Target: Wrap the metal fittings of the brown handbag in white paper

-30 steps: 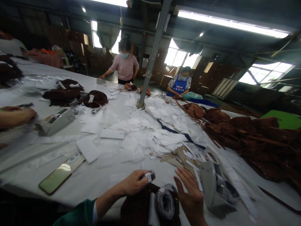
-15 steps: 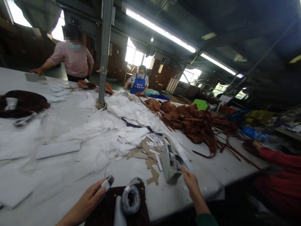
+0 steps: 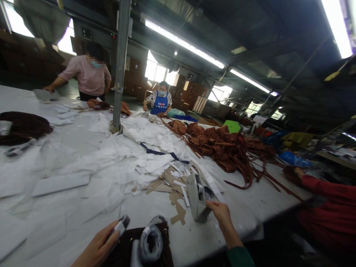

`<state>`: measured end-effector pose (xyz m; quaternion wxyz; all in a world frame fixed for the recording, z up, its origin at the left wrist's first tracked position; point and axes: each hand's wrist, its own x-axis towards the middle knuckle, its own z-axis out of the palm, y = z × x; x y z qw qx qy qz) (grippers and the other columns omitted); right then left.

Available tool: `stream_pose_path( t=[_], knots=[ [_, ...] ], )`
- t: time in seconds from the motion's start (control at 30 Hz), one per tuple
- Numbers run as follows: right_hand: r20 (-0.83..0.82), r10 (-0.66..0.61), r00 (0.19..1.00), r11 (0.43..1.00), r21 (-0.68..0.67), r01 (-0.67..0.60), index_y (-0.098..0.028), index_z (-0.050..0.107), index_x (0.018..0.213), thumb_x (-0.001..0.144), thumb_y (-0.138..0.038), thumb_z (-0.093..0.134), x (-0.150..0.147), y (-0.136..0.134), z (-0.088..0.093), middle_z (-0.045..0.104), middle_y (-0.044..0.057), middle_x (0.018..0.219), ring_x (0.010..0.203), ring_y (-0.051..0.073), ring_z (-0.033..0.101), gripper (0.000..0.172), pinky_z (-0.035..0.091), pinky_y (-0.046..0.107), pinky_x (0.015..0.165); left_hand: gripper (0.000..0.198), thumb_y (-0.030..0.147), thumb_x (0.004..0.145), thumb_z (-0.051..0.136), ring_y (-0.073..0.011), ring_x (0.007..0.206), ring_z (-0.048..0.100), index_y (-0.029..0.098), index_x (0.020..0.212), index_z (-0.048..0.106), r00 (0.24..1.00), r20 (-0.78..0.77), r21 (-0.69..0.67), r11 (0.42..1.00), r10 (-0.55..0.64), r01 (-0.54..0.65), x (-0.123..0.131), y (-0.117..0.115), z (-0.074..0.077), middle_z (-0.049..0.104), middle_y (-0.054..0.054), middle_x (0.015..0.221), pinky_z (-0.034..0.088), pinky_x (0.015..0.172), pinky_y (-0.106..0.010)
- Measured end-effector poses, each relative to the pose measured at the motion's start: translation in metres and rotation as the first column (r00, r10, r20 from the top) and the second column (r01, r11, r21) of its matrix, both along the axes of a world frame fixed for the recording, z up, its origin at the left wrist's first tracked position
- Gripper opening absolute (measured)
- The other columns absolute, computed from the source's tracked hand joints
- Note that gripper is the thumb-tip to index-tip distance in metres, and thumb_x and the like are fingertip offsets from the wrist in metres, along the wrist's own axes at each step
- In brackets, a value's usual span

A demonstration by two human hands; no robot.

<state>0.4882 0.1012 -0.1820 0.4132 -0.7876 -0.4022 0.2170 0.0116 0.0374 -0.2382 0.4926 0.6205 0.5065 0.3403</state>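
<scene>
My left hand [image 3: 104,243] is closed on a small wrapped strap end [image 3: 122,224] at the bottom, left of centre. Beside it lies a dark brown bag [image 3: 164,246], partly cut off by the lower edge, with a plastic-wrapped coil [image 3: 151,243] on top. My right hand [image 3: 221,213] reaches to the right side of a grey tape dispenser [image 3: 194,196], its fingers pinched together at the dispenser's edge. Whatever those fingertips hold is too small to make out.
Brown cardboard strips [image 3: 164,181], white sheets [image 3: 61,183] and a pile of brown leather bags [image 3: 219,142] cover the table. A metal post [image 3: 120,70] rises through it. Two people stand across; a red sleeve [image 3: 328,189] is at right.
The view has shifted slightly. My right hand stays by the dispenser, and my left hand still holds the wrapped end. The person in pink has leaned towards the table.
</scene>
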Motion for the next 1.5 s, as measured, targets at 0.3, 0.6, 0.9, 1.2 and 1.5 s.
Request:
stream_pose_path(
  t=[0.3,0.6,0.9,1.2,1.5],
  knots=[
    [-0.06,-0.085,0.995,0.996,0.021,0.086,-0.01,0.076,0.078,0.052,-0.058,0.067,-0.004,-0.039,-0.001,0.074,0.013,0.084,0.087,0.032,0.067,0.055,0.053,0.035,0.069,0.061,0.065,0.082,0.047,-0.0306,0.123,0.053,0.02,0.119,0.066,0.998,-0.008,-0.023,0.998,0.06,-0.06,0.001,0.0,-0.009,0.064,-0.003,0.126,0.041,0.106,-0.036],
    [0.062,-0.022,0.998,0.998,-0.057,0.025,-0.013,0.073,0.072,0.06,-0.065,0.051,-0.017,-0.068,-0.041,0.07,0.01,0.063,0.063,0.028,0.066,0.058,0.049,0.033,0.055,0.07,0.069,0.081,0.042,-0.031,0.127,0.049,0.017,0.121,0.064,0.99,-0.079,-0.051,0.991,0.12,-0.125,0.003,-0.005,-0.007,0.062,-0.005,0.129,0.034,0.111,-0.038],
    [0.406,0.01,0.914,0.997,-0.079,0.024,-0.019,0.068,0.069,0.071,-0.051,0.039,-0.01,-0.061,-0.051,0.072,0.016,0.079,0.078,0.029,0.064,0.043,0.043,0.035,0.073,0.067,0.067,0.08,0.043,-0.0298,0.126,0.05,0.017,0.119,0.064,0.991,-0.056,-0.075,0.989,0.122,-0.126,0.0,-0.004,-0.008,0.063,-0.005,0.128,0.034,0.111,-0.038],
    [0.414,0.098,0.905,0.96,-0.281,0.025,-0.022,0.067,0.067,0.064,-0.056,0.037,-0.013,-0.119,-0.051,0.073,0.018,0.081,0.077,0.037,0.067,0.046,0.046,0.041,0.069,0.041,0.049,0.091,0.036,-0.0204,0.081,0.058,0.017,0.097,0.061,0.998,-0.059,0.08,0.997,0.024,-0.019,0.016,-0.003,0.027,0.066,-0.004,0.086,0.048,0.079,-0.029],
    [-0.025,0.689,0.724,0.725,0.036,-0.688,-0.023,0.071,0.08,0.082,-0.053,0.056,-0.217,-0.091,0.033,0.071,0.004,0.081,0.077,0.022,0.065,0.034,0.047,0.025,0.072,0.009,0.027,0.088,0.043,-0.0145,0.064,0.045,0.022,0.093,0.038,0.991,-0.109,0.069,0.995,0.074,-0.066,0.027,-0.012,0.041,0.047,0.004,0.07,0.034,0.063,-0.027]
  ],
)
